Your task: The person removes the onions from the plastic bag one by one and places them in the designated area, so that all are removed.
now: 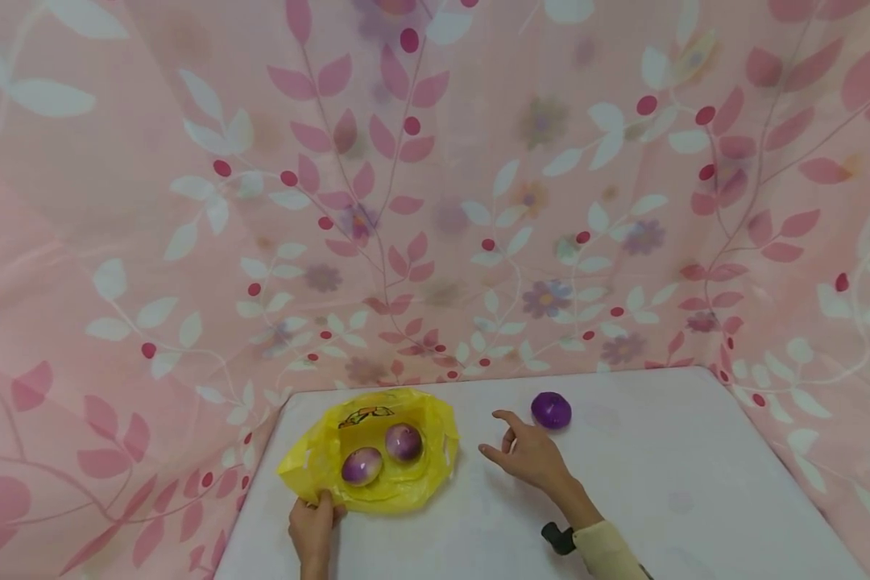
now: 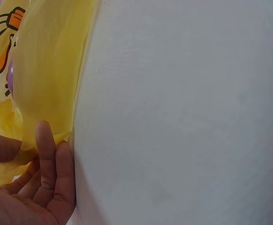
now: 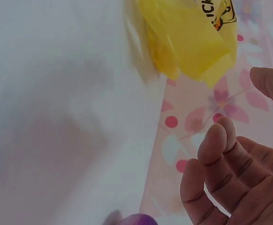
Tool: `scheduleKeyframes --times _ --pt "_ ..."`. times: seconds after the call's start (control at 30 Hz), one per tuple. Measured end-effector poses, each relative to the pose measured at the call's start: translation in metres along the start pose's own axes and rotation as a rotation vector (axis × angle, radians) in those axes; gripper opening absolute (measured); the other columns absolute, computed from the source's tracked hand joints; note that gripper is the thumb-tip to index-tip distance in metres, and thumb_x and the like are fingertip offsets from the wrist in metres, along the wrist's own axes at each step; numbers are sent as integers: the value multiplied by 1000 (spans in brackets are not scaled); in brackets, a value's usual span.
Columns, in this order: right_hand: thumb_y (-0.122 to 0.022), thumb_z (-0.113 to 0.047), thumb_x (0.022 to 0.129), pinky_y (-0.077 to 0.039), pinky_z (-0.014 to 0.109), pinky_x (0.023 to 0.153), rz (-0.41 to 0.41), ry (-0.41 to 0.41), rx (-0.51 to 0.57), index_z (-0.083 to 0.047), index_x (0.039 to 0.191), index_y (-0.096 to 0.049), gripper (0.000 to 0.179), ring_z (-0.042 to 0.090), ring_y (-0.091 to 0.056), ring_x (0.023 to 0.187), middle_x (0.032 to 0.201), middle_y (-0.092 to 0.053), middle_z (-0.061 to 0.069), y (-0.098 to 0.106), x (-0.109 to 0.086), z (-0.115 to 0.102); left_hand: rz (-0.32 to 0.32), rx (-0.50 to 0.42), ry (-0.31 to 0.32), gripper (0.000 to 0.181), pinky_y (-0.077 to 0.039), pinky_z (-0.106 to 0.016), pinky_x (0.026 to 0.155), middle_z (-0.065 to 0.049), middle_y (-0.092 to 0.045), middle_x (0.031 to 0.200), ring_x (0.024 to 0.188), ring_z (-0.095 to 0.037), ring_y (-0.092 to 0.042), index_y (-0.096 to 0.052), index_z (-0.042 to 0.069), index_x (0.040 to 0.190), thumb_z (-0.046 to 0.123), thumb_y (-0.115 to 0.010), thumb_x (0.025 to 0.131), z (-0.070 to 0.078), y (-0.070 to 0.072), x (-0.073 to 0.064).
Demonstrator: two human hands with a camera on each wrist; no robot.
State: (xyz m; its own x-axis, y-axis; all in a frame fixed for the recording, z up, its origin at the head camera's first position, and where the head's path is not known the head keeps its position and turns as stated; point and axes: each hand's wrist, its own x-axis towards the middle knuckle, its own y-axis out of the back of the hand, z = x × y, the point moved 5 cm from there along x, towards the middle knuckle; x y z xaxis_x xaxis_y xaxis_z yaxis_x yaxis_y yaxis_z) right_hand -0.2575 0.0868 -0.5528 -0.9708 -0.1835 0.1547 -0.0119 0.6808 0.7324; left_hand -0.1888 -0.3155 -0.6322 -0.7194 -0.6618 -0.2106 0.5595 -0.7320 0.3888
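Observation:
A yellow plastic bag (image 1: 435, 482) lies with its mouth spread on the white table, two purple-and-white onions (image 1: 362, 466) inside it. My left hand (image 1: 312, 528) pinches the bag's near left edge between thumb and fingers, as the left wrist view also shows. To the bag's right my right hand (image 1: 531, 456) hovers with nothing in it, its thumb and fingers apart and loosely bent. Just beyond that hand sits a deep purple, rounded vegetable-like piece (image 1: 551, 411); its exact kind is unclear. Only its purple top edge (image 3: 140, 220) shows in the right wrist view.
The white table (image 1: 696, 483) ends at a back edge against a pink floral curtain (image 1: 442, 242), which also hangs along both sides. A dark wrist device (image 1: 558, 538) is on the right forearm beside a pale sleeve (image 1: 609, 552).

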Motion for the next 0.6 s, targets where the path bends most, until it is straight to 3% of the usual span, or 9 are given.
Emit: scheduleKeyframes --times 0.6 --pt "-71 -56 83 -43 24 52 -68 72 49 -20 135 -54 66 6 -47 57 72 -53 -16 -24 0 -34 -6 -12 16 30 -48 -25 48 -11 -64 72 55 -17 -62 -54 -10 109 16 -53 93 -3 -1 2"
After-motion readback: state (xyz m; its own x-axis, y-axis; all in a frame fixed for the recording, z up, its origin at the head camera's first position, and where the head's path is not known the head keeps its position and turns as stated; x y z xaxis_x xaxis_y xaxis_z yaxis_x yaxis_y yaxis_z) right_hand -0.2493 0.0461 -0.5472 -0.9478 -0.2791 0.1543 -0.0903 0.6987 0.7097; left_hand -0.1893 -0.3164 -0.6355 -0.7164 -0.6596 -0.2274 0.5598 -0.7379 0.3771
